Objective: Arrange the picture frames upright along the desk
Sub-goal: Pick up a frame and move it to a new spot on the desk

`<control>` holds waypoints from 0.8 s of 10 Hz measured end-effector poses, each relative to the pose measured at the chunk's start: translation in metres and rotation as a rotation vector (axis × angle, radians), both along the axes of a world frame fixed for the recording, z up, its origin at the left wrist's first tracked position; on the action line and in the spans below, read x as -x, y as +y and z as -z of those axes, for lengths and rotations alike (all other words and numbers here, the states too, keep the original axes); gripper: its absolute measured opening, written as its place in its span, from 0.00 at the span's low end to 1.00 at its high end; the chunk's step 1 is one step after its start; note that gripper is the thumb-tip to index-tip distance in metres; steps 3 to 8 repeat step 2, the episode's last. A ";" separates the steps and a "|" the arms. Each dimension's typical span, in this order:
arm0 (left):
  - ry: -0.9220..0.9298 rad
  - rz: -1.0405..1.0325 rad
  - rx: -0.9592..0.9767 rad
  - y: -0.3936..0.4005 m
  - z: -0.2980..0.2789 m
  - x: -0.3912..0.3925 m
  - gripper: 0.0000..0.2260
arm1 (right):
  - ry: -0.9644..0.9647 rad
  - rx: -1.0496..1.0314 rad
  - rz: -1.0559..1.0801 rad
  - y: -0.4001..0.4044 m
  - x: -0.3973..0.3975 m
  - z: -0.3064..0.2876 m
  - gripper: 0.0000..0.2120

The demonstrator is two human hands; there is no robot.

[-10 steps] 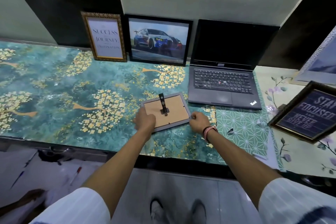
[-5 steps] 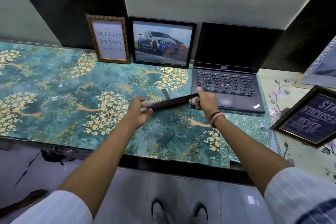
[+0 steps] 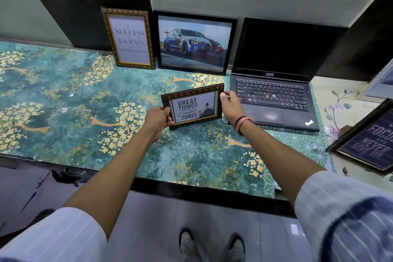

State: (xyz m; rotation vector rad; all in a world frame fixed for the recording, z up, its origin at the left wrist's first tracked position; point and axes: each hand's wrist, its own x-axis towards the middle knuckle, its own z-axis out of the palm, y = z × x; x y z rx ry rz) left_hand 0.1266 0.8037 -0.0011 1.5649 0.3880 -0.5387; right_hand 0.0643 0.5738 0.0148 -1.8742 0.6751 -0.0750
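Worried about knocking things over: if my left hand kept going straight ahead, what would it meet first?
Probably the black-framed race car picture leaning on the wall; past the left hand and its small dark "Great Things" frame only patterned desk shows, though depth is unclear.

An open black laptop (image 3: 274,95) with a dark screen sits at two o'clock on the teal, gold-blossomed desk cover (image 3: 63,112). A green geometric-patterned mat (image 3: 297,144) lies under its near edge, at four o'clock.
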 end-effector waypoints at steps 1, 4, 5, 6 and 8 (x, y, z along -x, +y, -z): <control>-0.050 0.051 -0.067 0.005 0.004 -0.001 0.09 | 0.011 0.007 -0.003 0.001 -0.002 0.003 0.19; -0.070 0.088 -0.107 0.007 0.003 0.005 0.05 | 0.029 0.012 0.000 0.001 -0.001 0.006 0.20; -0.070 0.088 -0.107 0.007 0.003 0.005 0.05 | 0.029 0.012 0.000 0.001 -0.001 0.006 0.20; -0.070 0.088 -0.107 0.007 0.003 0.005 0.05 | 0.029 0.012 0.000 0.001 -0.001 0.006 0.20; -0.070 0.088 -0.107 0.007 0.003 0.005 0.05 | 0.029 0.012 0.000 0.001 -0.001 0.006 0.20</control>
